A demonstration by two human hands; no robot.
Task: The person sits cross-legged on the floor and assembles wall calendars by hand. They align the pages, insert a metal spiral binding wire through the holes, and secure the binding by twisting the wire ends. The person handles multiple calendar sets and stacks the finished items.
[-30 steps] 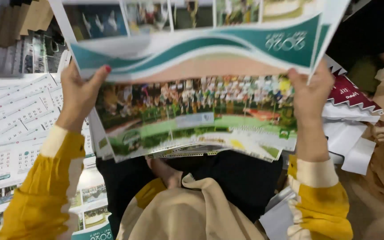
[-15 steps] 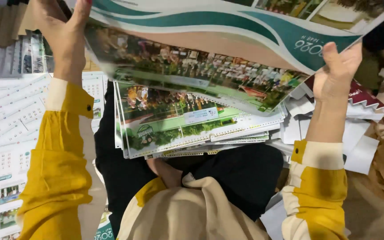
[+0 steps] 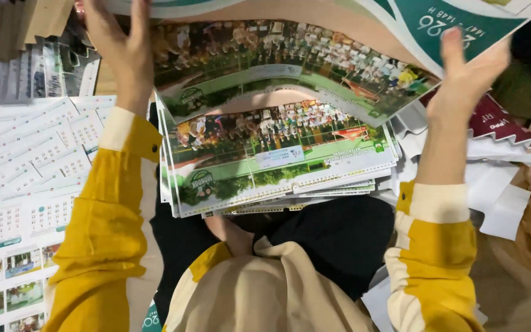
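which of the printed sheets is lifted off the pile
The top sheet, raised by the left hand and right hand; the others lie flat in the stack.

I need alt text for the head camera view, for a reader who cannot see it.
Two hands in yellow sleeves, left hand and right hand, lift a large printed sheet above a stack of printed sheets on the person's lap. Calendar pages lie at the left.
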